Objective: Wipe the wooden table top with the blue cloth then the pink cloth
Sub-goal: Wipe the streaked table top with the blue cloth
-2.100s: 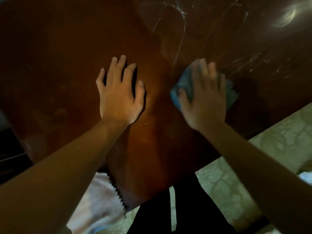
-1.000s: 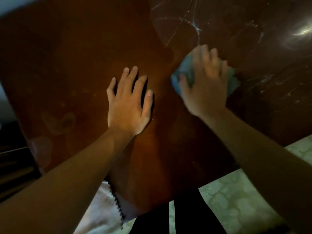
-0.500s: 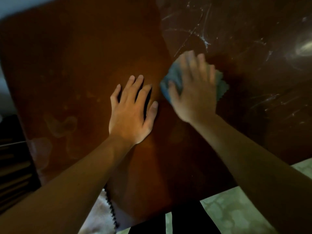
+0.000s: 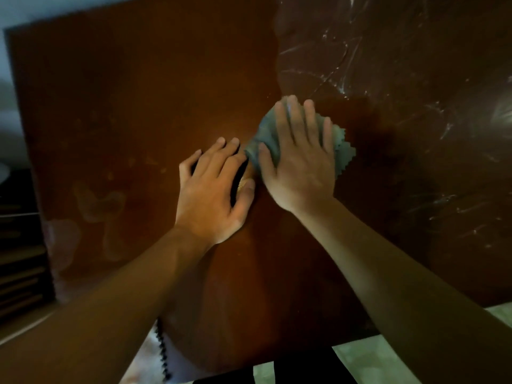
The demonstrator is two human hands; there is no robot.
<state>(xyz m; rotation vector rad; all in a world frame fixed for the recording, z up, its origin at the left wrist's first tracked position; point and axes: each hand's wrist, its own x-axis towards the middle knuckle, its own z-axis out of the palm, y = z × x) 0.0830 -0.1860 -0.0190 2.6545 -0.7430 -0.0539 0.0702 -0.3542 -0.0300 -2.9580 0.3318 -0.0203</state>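
- I am pressing my right hand [image 4: 300, 164] flat on the blue cloth [image 4: 266, 139], fingers straight and spread, thumb lying along its left edge.
- The blue cloth is lying bunched on the wooden table top [image 4: 133, 101], near its middle.
- My left hand [image 4: 212, 194] is resting palm-down just left of the cloth, fingers relaxed, holding nothing.
- A pale cloth with a dark zigzag edge [image 4: 163, 353], possibly the pink one, is hanging at the near edge.

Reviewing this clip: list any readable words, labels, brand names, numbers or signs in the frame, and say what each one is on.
None: no text shows on the wooden table top, the blue cloth under the right hand, the left hand, or the pale cloth at the near edge.
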